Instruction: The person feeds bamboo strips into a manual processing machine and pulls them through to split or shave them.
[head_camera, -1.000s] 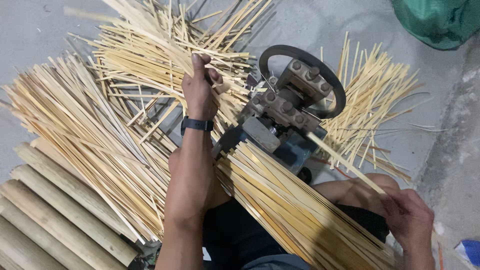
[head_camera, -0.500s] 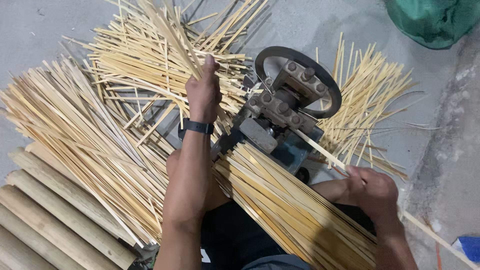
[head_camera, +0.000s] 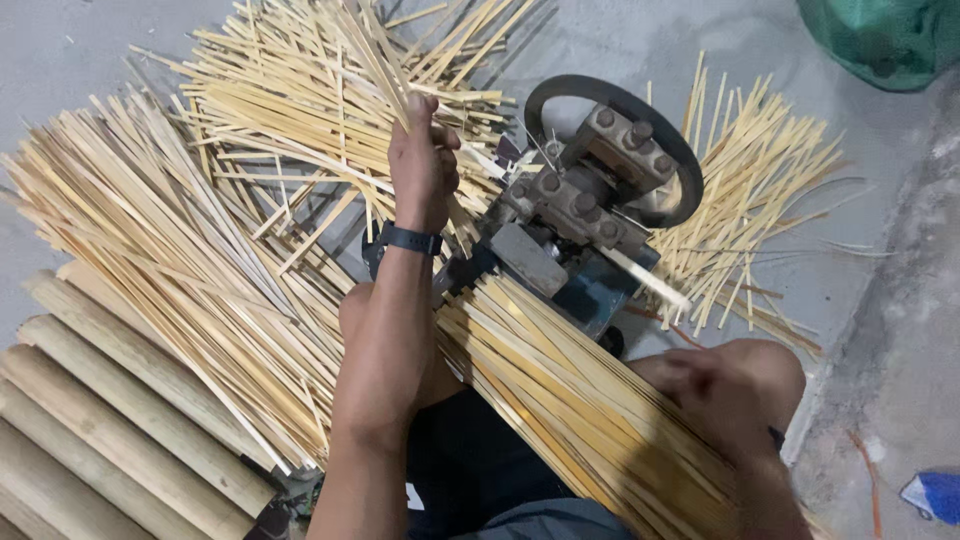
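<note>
My left hand (head_camera: 425, 165), with a dark band on its wrist, is closed on a few thin bamboo strips (head_camera: 375, 60) that it holds up over the loose heap behind a small metal machine (head_camera: 585, 215) with a black wheel. My right hand (head_camera: 718, 388) is blurred. It lies low at the right, on the thick bundle of long strips (head_camera: 560, 390) that runs across my lap to the machine. One pale strip (head_camera: 650, 280) sticks out of the machine's near side, toward my right hand. Whether that hand grips anything is hidden by blur.
Thick bamboo poles (head_camera: 90, 420) lie at the lower left beside a long sheaf of strips (head_camera: 150, 250). Cut strips (head_camera: 760, 190) are scattered right of the machine on the concrete floor. A green bag (head_camera: 890, 40) sits at the top right, and a blue scrap (head_camera: 935, 495) at the lower right.
My left hand has stayed closed on strips over the heap. My right hand first moved toward the machine along the protruding strip, then dropped back onto the bundle on my lap.
</note>
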